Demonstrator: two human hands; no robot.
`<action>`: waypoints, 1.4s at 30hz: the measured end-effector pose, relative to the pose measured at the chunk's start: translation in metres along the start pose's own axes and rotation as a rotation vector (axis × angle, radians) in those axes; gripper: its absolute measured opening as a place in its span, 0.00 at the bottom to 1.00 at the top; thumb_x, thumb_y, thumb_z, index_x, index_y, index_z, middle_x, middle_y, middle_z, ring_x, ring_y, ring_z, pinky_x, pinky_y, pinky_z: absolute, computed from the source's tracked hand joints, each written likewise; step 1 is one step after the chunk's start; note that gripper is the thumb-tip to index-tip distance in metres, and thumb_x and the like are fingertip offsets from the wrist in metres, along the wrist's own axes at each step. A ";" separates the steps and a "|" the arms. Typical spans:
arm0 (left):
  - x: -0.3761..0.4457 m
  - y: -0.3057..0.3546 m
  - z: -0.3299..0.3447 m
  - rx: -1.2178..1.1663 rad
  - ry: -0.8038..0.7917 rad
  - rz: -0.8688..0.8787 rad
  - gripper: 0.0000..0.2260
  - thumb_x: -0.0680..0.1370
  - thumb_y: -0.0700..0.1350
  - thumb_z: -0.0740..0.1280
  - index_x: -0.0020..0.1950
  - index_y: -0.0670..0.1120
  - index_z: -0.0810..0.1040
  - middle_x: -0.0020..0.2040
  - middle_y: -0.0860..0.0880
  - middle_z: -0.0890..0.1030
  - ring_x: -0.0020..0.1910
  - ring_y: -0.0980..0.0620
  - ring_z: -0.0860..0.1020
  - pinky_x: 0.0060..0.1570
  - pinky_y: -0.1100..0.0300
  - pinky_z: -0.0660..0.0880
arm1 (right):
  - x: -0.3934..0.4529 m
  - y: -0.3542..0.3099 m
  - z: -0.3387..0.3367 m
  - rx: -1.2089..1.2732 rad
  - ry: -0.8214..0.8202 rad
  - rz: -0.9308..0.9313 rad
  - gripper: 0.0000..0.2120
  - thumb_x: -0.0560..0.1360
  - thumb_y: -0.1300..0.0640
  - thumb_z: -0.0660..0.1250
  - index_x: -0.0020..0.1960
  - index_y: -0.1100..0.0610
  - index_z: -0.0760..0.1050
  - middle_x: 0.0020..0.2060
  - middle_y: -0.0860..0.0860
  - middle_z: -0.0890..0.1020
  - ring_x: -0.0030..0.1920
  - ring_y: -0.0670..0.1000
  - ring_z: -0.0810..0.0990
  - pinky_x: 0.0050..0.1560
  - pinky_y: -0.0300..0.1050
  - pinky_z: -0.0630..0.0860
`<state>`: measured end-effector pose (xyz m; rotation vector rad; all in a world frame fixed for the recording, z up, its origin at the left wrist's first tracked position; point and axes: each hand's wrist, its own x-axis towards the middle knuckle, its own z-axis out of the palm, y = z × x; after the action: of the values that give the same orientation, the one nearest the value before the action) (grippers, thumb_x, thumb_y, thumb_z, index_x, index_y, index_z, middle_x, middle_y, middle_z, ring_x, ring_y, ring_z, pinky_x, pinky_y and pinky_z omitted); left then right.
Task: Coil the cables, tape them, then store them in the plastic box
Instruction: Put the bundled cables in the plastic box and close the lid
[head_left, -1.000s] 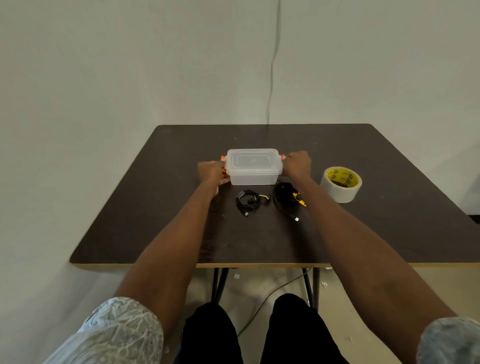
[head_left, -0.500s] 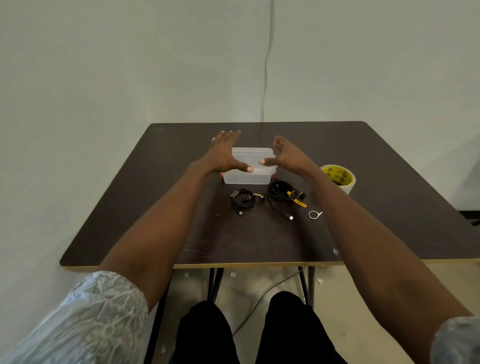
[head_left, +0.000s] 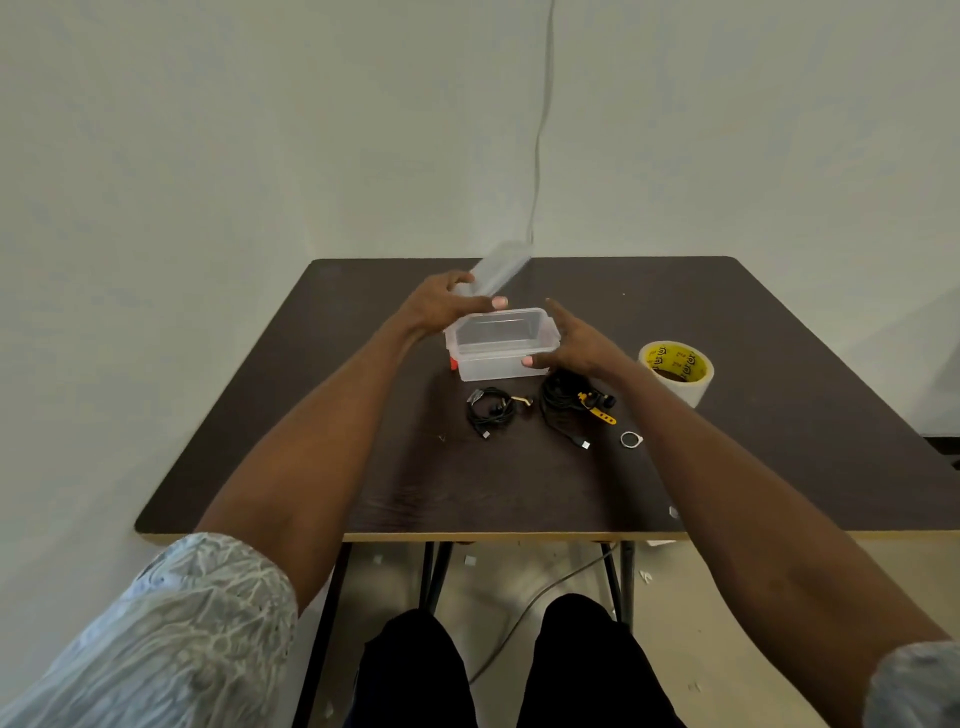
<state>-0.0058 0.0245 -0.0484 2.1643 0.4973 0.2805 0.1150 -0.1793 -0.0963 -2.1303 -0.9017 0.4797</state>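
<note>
A clear plastic box stands uncovered in the middle of the dark table. My left hand grips its clear lid, lifted and tilted above the box's far left corner. My right hand is spread beside the box's right end, thumb touching the box's front right corner. Two black coiled cables lie in front of the box: a small one on the left and a bigger one with a yellow strap on the right. A tape roll sits to the right.
A small ring lies on the table right of the cables. A thin wire hangs down the wall behind the table. My knees are under the table's near edge, with a cord and paper scraps on the floor.
Both hands rose from the box's ends to its top. My left hand then took the lid off and raised it, leaving the box uncovered. My right hand dropped to the box's right end.
</note>
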 end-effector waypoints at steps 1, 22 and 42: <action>-0.001 -0.002 -0.002 -0.084 0.103 -0.067 0.32 0.68 0.65 0.73 0.64 0.47 0.75 0.59 0.50 0.73 0.54 0.51 0.74 0.50 0.58 0.72 | 0.000 -0.003 0.001 -0.007 0.006 0.001 0.46 0.66 0.43 0.78 0.77 0.46 0.58 0.66 0.45 0.71 0.66 0.49 0.70 0.61 0.44 0.68; -0.058 -0.054 0.004 0.204 0.674 -0.363 0.15 0.78 0.49 0.61 0.56 0.41 0.79 0.58 0.42 0.79 0.58 0.42 0.77 0.58 0.50 0.74 | -0.068 -0.039 0.046 -0.348 0.405 -0.156 0.10 0.72 0.63 0.64 0.47 0.57 0.83 0.45 0.56 0.85 0.47 0.57 0.81 0.47 0.47 0.77; -0.103 0.013 0.039 -0.320 0.238 -0.220 0.05 0.71 0.33 0.73 0.45 0.34 0.81 0.42 0.39 0.84 0.30 0.48 0.82 0.28 0.60 0.79 | -0.084 -0.062 0.033 -0.038 0.134 0.080 0.13 0.74 0.51 0.72 0.46 0.62 0.83 0.37 0.56 0.84 0.33 0.50 0.78 0.33 0.41 0.71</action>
<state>-0.0801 -0.0562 -0.0631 1.7578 0.7639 0.4650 0.0111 -0.1955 -0.0666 -2.2113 -0.7579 0.3574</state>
